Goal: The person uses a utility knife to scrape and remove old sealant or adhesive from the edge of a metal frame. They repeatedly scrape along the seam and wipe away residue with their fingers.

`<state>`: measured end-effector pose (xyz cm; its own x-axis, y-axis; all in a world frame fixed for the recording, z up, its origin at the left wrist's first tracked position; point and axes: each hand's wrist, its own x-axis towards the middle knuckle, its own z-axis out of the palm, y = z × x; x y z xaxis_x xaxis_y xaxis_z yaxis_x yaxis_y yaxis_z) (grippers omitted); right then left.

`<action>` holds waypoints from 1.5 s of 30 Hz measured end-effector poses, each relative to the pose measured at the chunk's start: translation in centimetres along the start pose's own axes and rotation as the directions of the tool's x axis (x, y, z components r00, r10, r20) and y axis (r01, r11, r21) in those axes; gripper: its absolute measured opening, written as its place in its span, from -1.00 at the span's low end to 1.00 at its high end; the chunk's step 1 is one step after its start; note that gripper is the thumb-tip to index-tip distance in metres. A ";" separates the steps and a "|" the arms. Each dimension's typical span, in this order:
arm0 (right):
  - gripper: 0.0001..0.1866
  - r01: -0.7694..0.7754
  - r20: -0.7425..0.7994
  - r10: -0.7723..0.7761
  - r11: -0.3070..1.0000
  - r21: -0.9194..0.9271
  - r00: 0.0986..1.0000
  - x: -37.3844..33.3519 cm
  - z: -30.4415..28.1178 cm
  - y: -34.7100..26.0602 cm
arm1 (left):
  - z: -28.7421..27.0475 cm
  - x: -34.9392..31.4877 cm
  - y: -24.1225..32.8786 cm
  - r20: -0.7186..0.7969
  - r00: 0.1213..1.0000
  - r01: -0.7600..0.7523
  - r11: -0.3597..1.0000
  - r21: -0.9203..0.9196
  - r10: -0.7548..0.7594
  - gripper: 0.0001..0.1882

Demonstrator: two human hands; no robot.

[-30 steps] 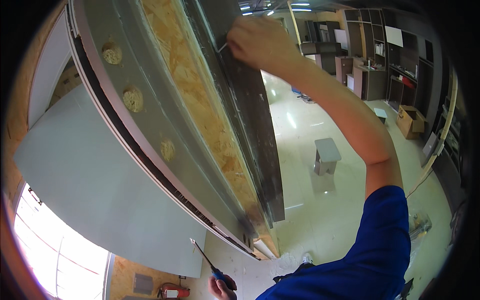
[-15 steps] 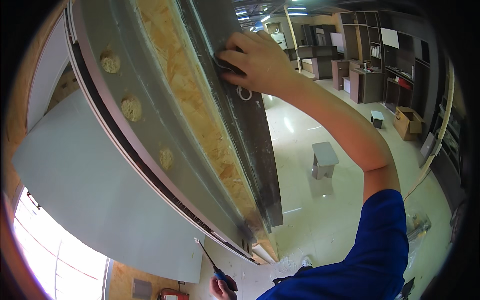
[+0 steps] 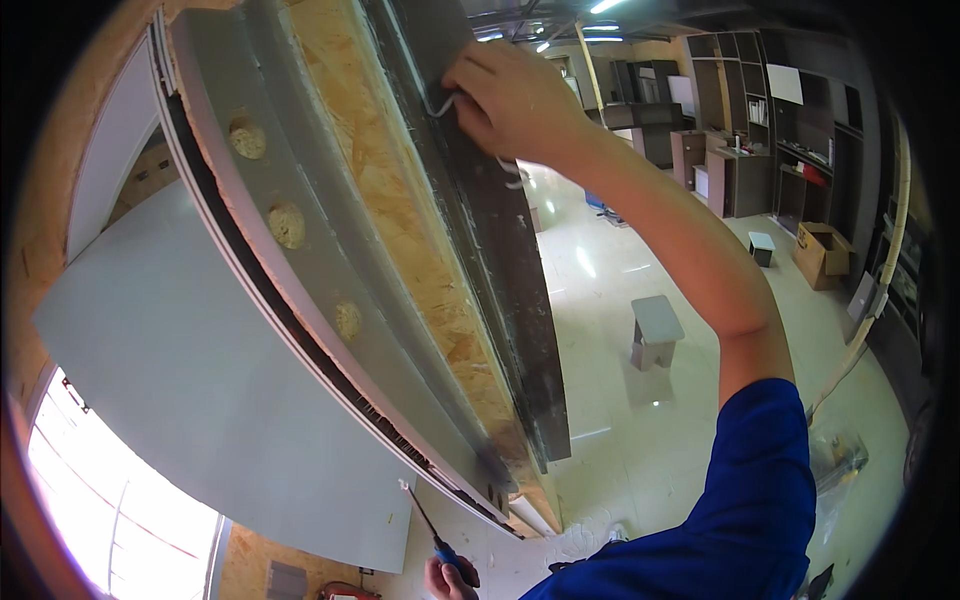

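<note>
My right hand point(image 3: 515, 105) is raised to the upper part of a dark brown panel edge point(image 3: 500, 250). Its fingers are pinched on a thin white strip point(image 3: 440, 107), which runs from them to the seam beside the panel. A loose curl of the strip hangs below the palm. Low in the view, my left hand point(image 3: 450, 578) is wrapped round a screwdriver point(image 3: 432, 532) with a blue handle, its thin shaft pointing up. A white bit clings to the screwdriver's tip. Between the hands stretches a frame with a bare chipboard band point(image 3: 400, 190) and a grey strip with round holes point(image 3: 287, 226).
A large pale panel point(image 3: 220, 380) lies to the left, past the frame. On the glossy floor to the right stand a grey stool point(image 3: 657, 330), a smaller stool point(image 3: 761, 248) and an open cardboard box point(image 3: 822, 255). Dark cabinets point(image 3: 745, 185) line the far side.
My right hand has drawn back slightly from the seam, and the white strip now shows between the seam and its fingers. The left hand still holds the screwdriver. The view has shifted slightly.
</note>
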<state>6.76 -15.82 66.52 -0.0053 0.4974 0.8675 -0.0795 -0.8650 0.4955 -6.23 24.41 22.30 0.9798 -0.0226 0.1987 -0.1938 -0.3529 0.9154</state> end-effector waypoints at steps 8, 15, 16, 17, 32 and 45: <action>-0.84 0.009 0.047 -0.013 0.997 0.081 0.999 -0.8 -0.2 -1.7 | -1.1 -1.0 1.8 0.031 0.984 0.170 0.977 0.130 -0.176 -0.48; -0.90 -0.096 0.050 0.108 0.976 -0.195 0.993 1.8 0.1 1.6 | -1.3 -0.7 2.0 0.064 0.998 0.027 0.999 0.027 -0.029 -0.64; -0.91 -0.095 0.006 0.097 0.983 -0.155 0.995 2.5 -0.8 2.1 | -1.2 -0.6 1.9 0.072 0.997 0.003 1.000 0.002 -0.003 -0.65; -0.92 -0.091 -0.039 0.088 0.989 -0.115 0.995 3.3 -1.8 2.6 | -1.0 -0.8 1.6 0.068 0.998 -0.013 1.000 -0.018 0.014 -0.65; -0.87 -0.001 0.106 0.017 0.989 -0.145 0.994 3.1 0.5 0.3 | -0.1 -0.7 0.8 -0.029 0.998 -0.065 0.996 -0.067 0.063 -0.67; -0.76 -0.087 0.090 0.089 0.996 -0.024 0.992 5.8 -0.1 0.9 | 0.0 -0.5 1.8 0.004 1.000 -0.024 0.993 -0.115 0.025 -0.70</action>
<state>6.56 -13.70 71.98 0.0769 0.4103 0.9087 -0.1030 -0.9033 0.4165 -7.08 23.77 23.80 0.9749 -0.0353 0.2200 -0.2219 -0.2425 0.9444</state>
